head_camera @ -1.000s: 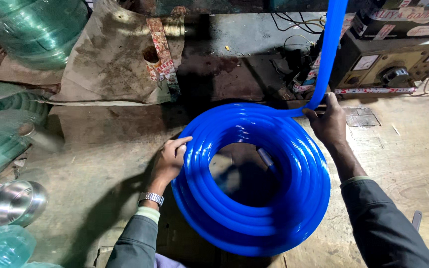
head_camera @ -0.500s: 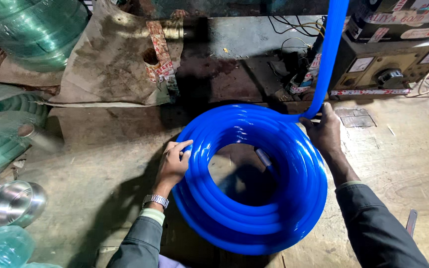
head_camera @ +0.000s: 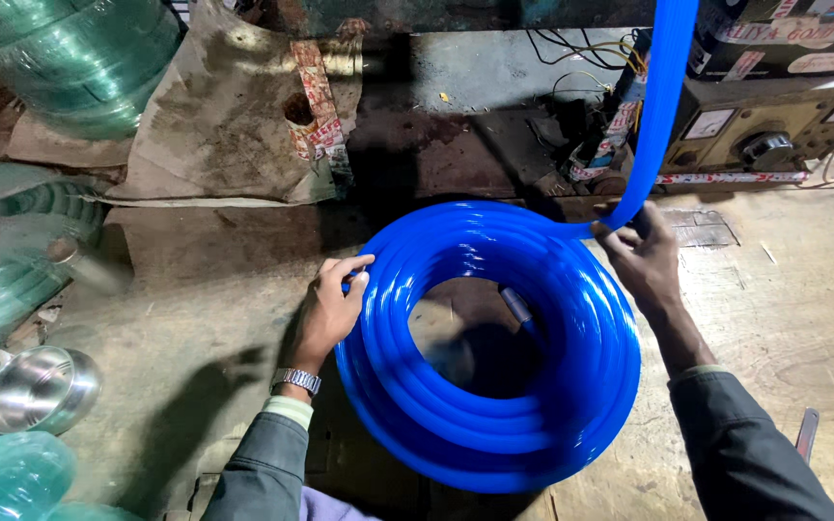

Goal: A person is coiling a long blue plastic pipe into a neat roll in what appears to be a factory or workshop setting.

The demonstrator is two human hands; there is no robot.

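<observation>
Since the earlier view, both hands have shifted slightly around the blue hose coil (head_camera: 489,352) on the floor (head_camera: 195,289). Left hand (head_camera: 332,307) grips its rim; right hand (head_camera: 644,253) pinches the incoming strand. Springy, slick; best held across bundled loops.

Cut off, covered and blurred

Running out past the top edge: the blue hose (head_camera: 663,106) rising from the coil (head_camera: 494,347); hiding the floor beneath and part of a grey tube end (head_camera: 516,307) inside the ring. Wrapping behind the coil's rim, so partly covered: fingertips of the left hand (head_camera: 330,309). Slipping off the left and bottom edges, blurred: green hose rolls (head_camera: 12,270), steel bowl (head_camera: 39,388). Too small to read: dial on the machine (head_camera: 764,125).
</observation>
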